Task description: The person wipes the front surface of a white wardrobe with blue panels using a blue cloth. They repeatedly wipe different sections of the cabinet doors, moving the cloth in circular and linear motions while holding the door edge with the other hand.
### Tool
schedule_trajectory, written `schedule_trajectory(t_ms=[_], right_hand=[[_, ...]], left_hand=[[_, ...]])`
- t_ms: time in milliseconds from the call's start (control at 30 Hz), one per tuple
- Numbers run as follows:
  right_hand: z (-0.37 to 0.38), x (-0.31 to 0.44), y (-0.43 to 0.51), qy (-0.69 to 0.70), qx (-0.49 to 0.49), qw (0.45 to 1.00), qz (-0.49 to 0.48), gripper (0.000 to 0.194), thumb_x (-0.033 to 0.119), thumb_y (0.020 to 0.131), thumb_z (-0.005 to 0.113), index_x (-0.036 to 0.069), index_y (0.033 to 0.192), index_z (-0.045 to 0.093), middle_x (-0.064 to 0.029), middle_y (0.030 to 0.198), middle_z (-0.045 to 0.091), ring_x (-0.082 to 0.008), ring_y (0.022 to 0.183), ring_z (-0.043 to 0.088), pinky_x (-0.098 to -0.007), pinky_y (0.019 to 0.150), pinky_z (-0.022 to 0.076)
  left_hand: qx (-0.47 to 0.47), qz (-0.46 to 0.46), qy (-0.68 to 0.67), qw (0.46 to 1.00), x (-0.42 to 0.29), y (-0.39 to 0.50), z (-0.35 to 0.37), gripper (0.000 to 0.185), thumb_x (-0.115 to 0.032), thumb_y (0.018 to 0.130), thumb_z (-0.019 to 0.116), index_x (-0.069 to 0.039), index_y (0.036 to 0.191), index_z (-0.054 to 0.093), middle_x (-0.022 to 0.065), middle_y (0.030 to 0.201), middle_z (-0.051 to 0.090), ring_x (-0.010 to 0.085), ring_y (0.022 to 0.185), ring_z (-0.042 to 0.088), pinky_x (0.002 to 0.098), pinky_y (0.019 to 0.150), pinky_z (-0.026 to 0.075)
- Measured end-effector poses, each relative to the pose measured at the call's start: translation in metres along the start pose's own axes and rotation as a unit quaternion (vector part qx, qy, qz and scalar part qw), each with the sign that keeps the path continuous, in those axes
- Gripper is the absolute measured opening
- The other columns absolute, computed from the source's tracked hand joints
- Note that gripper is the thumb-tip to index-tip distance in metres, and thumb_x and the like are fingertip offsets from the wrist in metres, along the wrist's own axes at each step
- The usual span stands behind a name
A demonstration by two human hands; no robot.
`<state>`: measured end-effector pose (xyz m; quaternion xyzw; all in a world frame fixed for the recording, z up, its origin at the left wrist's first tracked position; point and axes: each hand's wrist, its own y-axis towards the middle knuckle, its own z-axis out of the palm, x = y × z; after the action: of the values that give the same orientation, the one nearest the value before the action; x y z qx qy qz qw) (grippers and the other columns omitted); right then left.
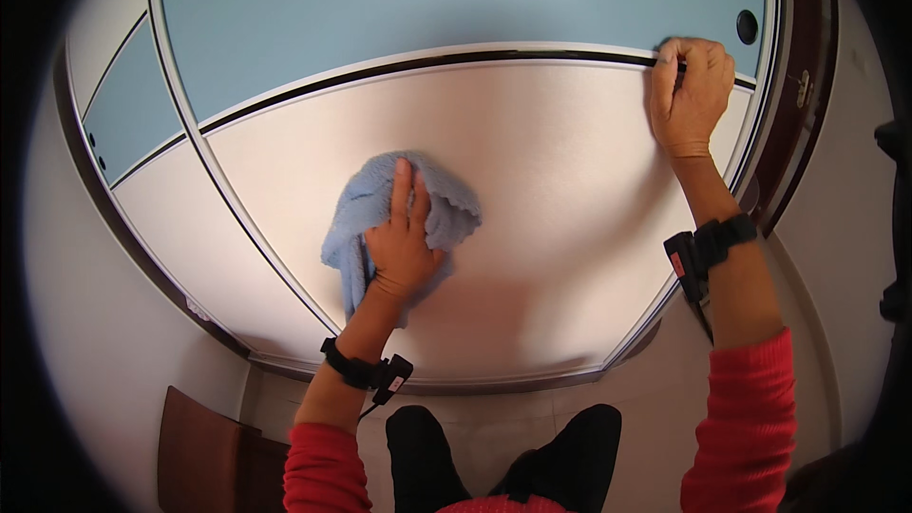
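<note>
My left hand (405, 249) lies spread on a blue plush cloth (370, 192), pressing it to the white lower panel (563, 228) of a sliding wardrobe door. The cloth is bunched, with folds hanging below the wrist. Higher up at the right, my right hand (691, 89) rests with bent fingers on the black-and-white trim strip (499, 55) between the lower panel and the blue panel (442, 7). The tips of these fingers are partly hidden, so I cannot tell whether they grip the strip.
Two round black inserts (747, 26) are set in the door's right side. Another door panel (132, 110) stands at the left. A brown wooden piece of furniture (196, 449) is at the lower left. A dark door frame (791, 114) borders the wardrobe on the right. Tiled floor (499, 434) lies below.
</note>
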<state>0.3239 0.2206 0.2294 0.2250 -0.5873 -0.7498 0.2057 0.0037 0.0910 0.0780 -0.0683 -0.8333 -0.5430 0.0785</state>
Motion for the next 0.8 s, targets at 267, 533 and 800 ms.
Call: schedule_trajectory(t_ms=[267, 533, 800], right_hand=[[0.002, -0.002, 0.0, -0.013, -0.023, 1.0, -0.015, 0.002, 0.017, 0.079, 0.06, 0.016, 0.08, 0.06, -0.0018, 0.084, 0.052, -0.0222, 0.081, 0.047, -0.0366, 0.076, 0.0361], [0.001, -0.001, -0.001, -0.014, -0.029, 0.999, -0.008, 0.003, 0.017, 0.078, 0.06, 0.017, 0.08, 0.059, -0.0012, 0.085, 0.05, -0.0216, 0.082, 0.046, -0.0364, 0.077, 0.0359], [-0.001, 0.002, 0.002, -0.012, -0.02, 1.0, 0.006, 0.003, 0.017, 0.078, 0.06, 0.016, 0.079, 0.058, -0.0009, 0.083, 0.05, -0.0212, 0.081, 0.044, -0.0353, 0.075, 0.0354]], left_hand=[[0.142, 0.096, -0.053, 0.984, -0.027, -0.042, 0.023, 0.089, -0.035, 0.063, 0.074, -0.017, 0.144, 0.039, 0.0071, 0.155, 0.027, 0.0374, 0.123, 0.049, 0.056, 0.098, 0.039], [0.206, 0.197, -0.087, 0.955, -0.03, -0.035, 0.01, 0.086, -0.029, 0.067, 0.073, -0.025, 0.145, 0.037, -0.001, 0.154, 0.03, 0.0302, 0.123, 0.05, 0.0505, 0.101, 0.04], [0.116, -0.021, -0.014, 0.993, -0.034, 0.063, -0.029, 0.101, -0.016, 0.058, 0.073, -0.024, 0.149, 0.03, 0.0023, 0.158, 0.019, 0.0271, 0.09, 0.066, 0.0441, 0.082, 0.047]])
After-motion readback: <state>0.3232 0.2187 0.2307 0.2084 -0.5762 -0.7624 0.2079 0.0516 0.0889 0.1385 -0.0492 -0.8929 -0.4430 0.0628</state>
